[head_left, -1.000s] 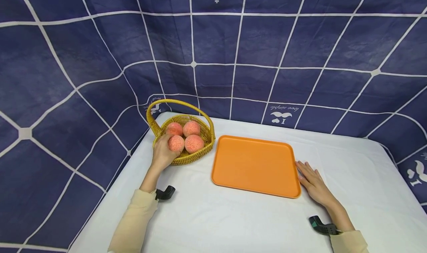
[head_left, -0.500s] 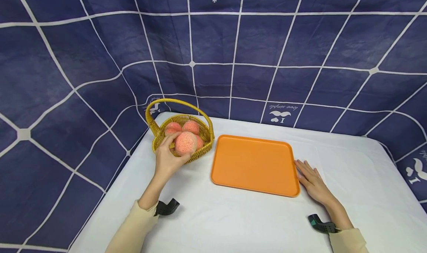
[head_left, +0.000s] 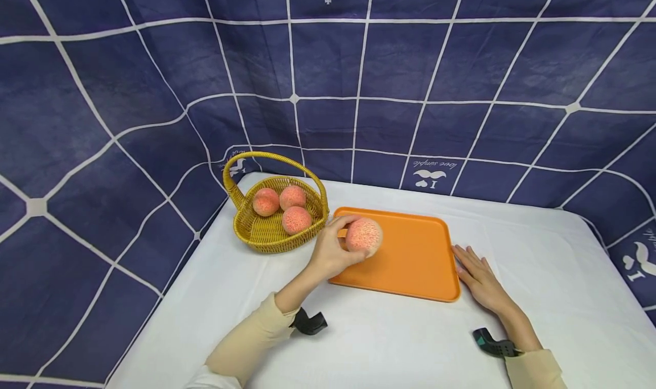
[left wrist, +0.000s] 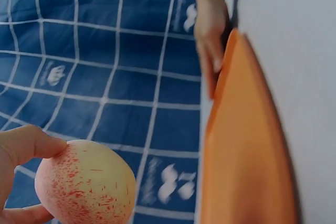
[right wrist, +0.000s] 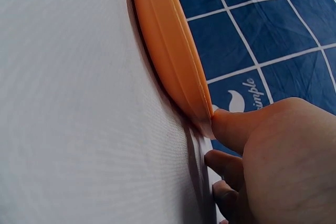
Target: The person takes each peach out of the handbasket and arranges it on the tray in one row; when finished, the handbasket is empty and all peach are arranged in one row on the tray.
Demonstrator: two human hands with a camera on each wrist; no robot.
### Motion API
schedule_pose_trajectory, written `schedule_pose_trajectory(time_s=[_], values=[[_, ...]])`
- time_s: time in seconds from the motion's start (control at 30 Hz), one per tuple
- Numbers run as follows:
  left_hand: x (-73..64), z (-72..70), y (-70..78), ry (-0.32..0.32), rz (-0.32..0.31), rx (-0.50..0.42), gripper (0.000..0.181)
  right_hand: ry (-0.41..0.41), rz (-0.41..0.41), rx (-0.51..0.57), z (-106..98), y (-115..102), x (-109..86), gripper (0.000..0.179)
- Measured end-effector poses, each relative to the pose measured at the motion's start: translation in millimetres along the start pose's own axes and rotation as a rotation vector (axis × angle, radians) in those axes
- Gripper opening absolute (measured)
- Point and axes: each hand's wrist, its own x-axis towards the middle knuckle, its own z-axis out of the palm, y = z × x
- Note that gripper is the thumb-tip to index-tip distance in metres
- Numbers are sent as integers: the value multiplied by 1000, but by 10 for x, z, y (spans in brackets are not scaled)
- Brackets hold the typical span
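Note:
My left hand [head_left: 330, 253] holds a peach [head_left: 364, 236] between thumb and fingers, over the left part of the orange tray [head_left: 410, 252]. The left wrist view shows the peach [left wrist: 86, 184] as pale yellow with red speckles. At the tray's right edge lies my right hand [head_left: 483, 281], its fingers extended. Seen from the right wrist, the thumb of that hand [right wrist: 283, 150] touches the tray's rim [right wrist: 176, 51]. A yellow wicker basket [head_left: 261, 244] stands left of the tray, with three peaches inside, one of them a front peach [head_left: 296, 220].
An arched handle [head_left: 279, 158] rises over the basket. White cloth [head_left: 389, 343] covers the table. Behind and to the left hangs a blue curtain [head_left: 328, 127] with white grid lines. Both wrists wear black devices, such as the left wrist device [head_left: 309, 322].
My left hand has lifted a peach out of the basket and carried it right, over the tray. The right hand stays at the tray's edge.

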Motion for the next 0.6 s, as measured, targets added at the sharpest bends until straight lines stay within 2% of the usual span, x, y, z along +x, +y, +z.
schedule_pose_trajectory(time_s=[0.13,0.33,0.47,0.6], values=[[129,397,-39,-42,-59,-49,64,1,0,1,-3,-6,0,53],[299,931,-79,-42,-97,-15,64,0,12,-7,2,-4,-7,53],[401,1208,-96,-49,-95,15,63,-5,21,-4,5,-2,-13,53],[487,1420,-135,-45,-108,38,62,-2,7,-5,6,7,-9,53]])
